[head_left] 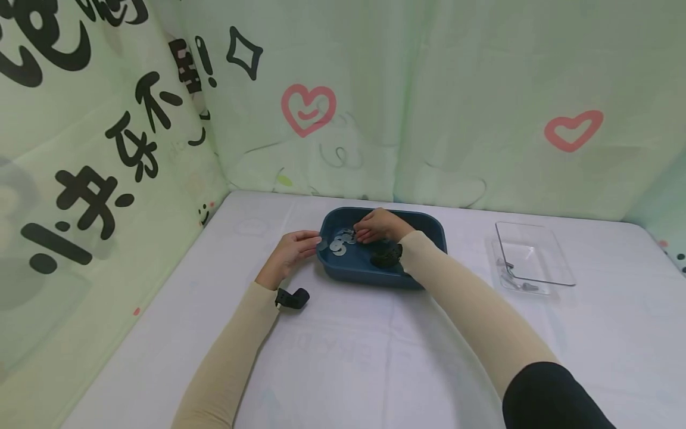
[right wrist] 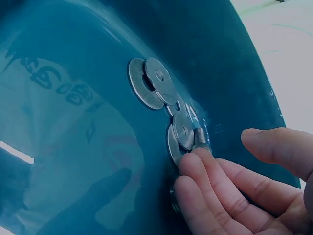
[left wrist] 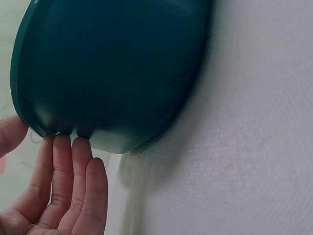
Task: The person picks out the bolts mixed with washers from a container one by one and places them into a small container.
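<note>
A dark blue plastic basin [head_left: 370, 277] sits on the white table. At its left end my left hand [head_left: 289, 257] holds the rim; in the left wrist view the thumb is at the rim and the fingertips [left wrist: 62, 142] press the outer wall. My right hand [head_left: 383, 225] reaches inside the basin among several flat metal washers [right wrist: 157, 74]. In the right wrist view its fingertips [right wrist: 191, 164] are right at a small threaded bolt [right wrist: 199, 135] beside the washers, with the thumb raised apart from the fingers. The fingers partly hide the bolt's lower end.
On the right of the table stands a clear plastic box [head_left: 527, 253] with a few small metal pieces [head_left: 527, 287] in it. Pale green curtains [head_left: 471, 119] with drawn hearts and dark characters enclose the table at the back and left.
</note>
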A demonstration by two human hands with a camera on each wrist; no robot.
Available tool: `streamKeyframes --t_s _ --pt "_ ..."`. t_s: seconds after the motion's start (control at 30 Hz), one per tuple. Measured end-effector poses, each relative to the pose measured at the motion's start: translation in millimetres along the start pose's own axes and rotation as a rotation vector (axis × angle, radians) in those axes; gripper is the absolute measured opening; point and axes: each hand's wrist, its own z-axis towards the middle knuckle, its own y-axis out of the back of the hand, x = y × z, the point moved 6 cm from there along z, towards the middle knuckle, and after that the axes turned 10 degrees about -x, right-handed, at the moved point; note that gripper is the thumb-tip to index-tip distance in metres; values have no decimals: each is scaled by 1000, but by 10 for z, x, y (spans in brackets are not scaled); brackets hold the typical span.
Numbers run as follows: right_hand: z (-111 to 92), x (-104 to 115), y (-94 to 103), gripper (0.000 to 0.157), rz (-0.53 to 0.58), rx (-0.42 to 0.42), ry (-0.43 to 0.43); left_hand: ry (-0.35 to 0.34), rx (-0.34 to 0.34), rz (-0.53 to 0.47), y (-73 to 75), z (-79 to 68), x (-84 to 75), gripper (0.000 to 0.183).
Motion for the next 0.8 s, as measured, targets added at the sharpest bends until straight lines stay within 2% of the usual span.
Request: streamKeyframes --t_s 0.27,0.53,0.8 --pt "50 -11 -41 32 -37 5 3 -15 2 2 4 23 15 39" --pt "24 34 -127 32 -43 8 6 9 -9 8 13 2 5 39" --pt "78 41 -201 32 -24 26 -27 13 -3 -6 4 5 4 39"
